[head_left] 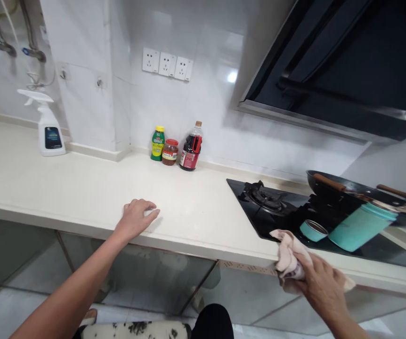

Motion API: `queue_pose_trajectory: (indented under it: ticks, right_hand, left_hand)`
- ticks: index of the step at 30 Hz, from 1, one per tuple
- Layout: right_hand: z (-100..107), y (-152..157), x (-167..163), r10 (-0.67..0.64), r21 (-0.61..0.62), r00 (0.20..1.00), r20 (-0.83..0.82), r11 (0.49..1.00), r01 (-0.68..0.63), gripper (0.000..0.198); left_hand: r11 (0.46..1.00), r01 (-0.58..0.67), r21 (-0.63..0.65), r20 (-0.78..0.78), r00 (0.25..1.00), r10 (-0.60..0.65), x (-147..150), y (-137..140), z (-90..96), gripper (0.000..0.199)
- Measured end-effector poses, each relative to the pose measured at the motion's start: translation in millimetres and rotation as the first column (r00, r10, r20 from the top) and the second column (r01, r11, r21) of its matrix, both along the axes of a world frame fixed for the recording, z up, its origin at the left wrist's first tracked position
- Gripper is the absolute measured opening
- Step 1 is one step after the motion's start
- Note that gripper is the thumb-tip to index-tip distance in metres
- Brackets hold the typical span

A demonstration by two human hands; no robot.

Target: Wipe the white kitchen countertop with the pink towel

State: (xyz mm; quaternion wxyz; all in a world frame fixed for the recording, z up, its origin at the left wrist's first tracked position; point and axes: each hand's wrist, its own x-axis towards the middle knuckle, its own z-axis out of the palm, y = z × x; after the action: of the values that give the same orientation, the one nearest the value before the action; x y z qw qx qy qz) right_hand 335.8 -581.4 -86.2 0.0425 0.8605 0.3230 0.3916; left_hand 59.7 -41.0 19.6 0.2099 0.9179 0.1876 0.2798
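My left hand (137,217) hovers at or rests on the front part of the white countertop (93,186), its fingers loosely curled with thumb and fingertips apart and nothing between them. A crumpled pale pink cloth (289,256) is gripped in my right hand (325,285) at the counter's front edge, just before the black gas stove (245,207). Close to that hand, a small turquoise cup-shaped lid (313,230) and a large turquoise canister (363,227) stand on the stove's glass.
A black wok (347,183) with wooden handles sits on the stove's right side, under the dark range hood (347,61). Along the wall are a green bottle (158,143), a red-lidded jar (170,153) and a soy sauce bottle (190,148). A white spray bottle (50,127) stands at left.
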Motion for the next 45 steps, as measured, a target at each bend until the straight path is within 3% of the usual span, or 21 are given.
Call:
queue_pose_trajectory:
  ticks: [6,11,17,21,23,26,28,30,31,33,35,37,41,45]
  right_hand:
    - [26.3,114.3,-66.6,0.198,-0.155,0.980,-0.016,0.968,-0.198,0.079]
    - [47.5,208.9,-123.3,0.350,-0.078,0.935,-0.055,0.932,-0.353,0.093]
    - [52.3,316.8,-179.3,0.465,-0.075,0.879,-0.103,0.878,-0.474,0.088]
    - [50.0,356.2,-197.8,0.519,-0.051,0.846,-0.125,0.848,-0.528,0.080]
    - [50.4,356.1,-199.2,0.553,-0.031,0.822,-0.136,0.827,-0.561,0.070]
    - [57.1,331.2,-192.6,0.634,-0.035,0.754,-0.170,0.761,-0.648,0.058]
    - [65.7,301.8,-181.0,0.705,-0.019,0.659,-0.264,0.679,-0.734,0.058]
    - [74.5,267.7,-160.6,0.756,0.087,0.544,-0.363,0.609,-0.788,0.055]
    - [77.8,251.0,-146.9,0.772,0.167,0.510,-0.380,0.599,-0.783,0.051]
    - [80.0,222.3,-114.4,0.757,0.339,0.570,-0.320,0.653,-0.677,0.042]
    - [75.7,203.6,-81.1,0.641,0.486,0.729,-0.239,0.729,-0.482,0.045]
    - [67.0,195.6,-54.9,0.511,0.563,0.826,-0.238,0.766,-0.311,0.049]
    - [51.3,195.7,-32.5,0.462,0.559,0.810,-0.360,0.803,-0.209,0.050]
    - [48.4,190.3,-29.9,0.421,0.607,0.818,-0.393,0.786,-0.112,0.059]
  left_hand:
    - [1.000,-0.003,-0.012,0.011,1.000,0.003,-2.6,-3.5,-0.7,0.033]
    - [1.000,0.003,-0.024,0.049,0.999,-0.002,-2.9,-5.0,-3.5,0.028]
    - [1.000,0.028,-0.007,0.140,0.990,-0.027,-7.6,-5.0,-3.3,0.028]
    - [0.988,0.110,0.112,0.313,0.939,-0.140,-18.4,-23.5,-10.0,0.038]
    - [0.950,0.205,0.236,0.305,0.913,-0.273,-21.9,-40.0,-17.8,0.051]
    - [0.831,0.372,0.414,0.085,0.893,-0.441,-21.2,-63.0,-30.3,0.078]
    - [0.782,0.404,0.475,-0.048,0.899,-0.436,-18.3,-72.9,-36.4,0.091]
    - [0.780,0.354,0.517,-0.103,0.930,-0.354,-14.8,-79.6,-40.1,0.092]
    - [0.787,0.314,0.531,-0.111,0.947,-0.303,-12.8,-82.9,-41.2,0.091]
    - [0.806,0.244,0.539,-0.123,0.970,-0.211,-6.6,-92.1,-42.8,0.087]
    - [0.818,0.220,0.531,-0.153,0.975,-0.162,4.6,-106.6,-44.7,0.083]
    - [0.811,0.236,0.536,-0.189,0.969,-0.157,21.9,-126.5,-48.1,0.076]
    - [0.750,0.232,0.619,-0.133,0.972,-0.191,63.5,-172.0,-61.2,0.043]
    - [0.588,0.255,0.768,-0.048,0.938,-0.343,84.0,-198.9,-74.8,0.039]
